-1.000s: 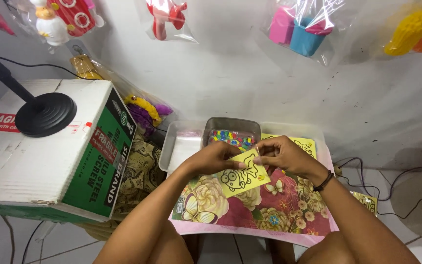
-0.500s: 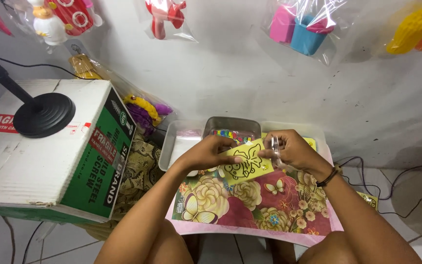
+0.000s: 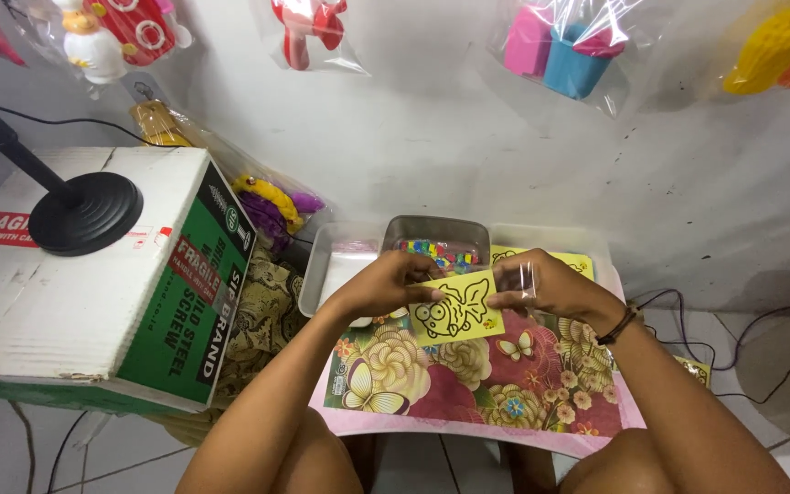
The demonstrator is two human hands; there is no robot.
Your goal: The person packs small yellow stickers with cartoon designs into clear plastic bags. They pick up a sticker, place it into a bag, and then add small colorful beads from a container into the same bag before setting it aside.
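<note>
Floral-print board (image 3: 468, 384) at lower centre, yellow cartoon-fish card (image 3: 456, 309) at mid-frame just above it, left hand (image 3: 386, 285) pinching its left edge, right hand (image 3: 541, 285) gripping its right edge, grey tray of coloured bits (image 3: 436, 240) beyond, cardboard box (image 3: 93, 293) at left.

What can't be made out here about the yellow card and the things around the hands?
- Head view: the yellow card has both side edges covered by the left hand and right hand.
- Contents of the grey tray: too small, partly behind the hands.
- Second yellow sheet: mostly hidden by the right hand.
</note>
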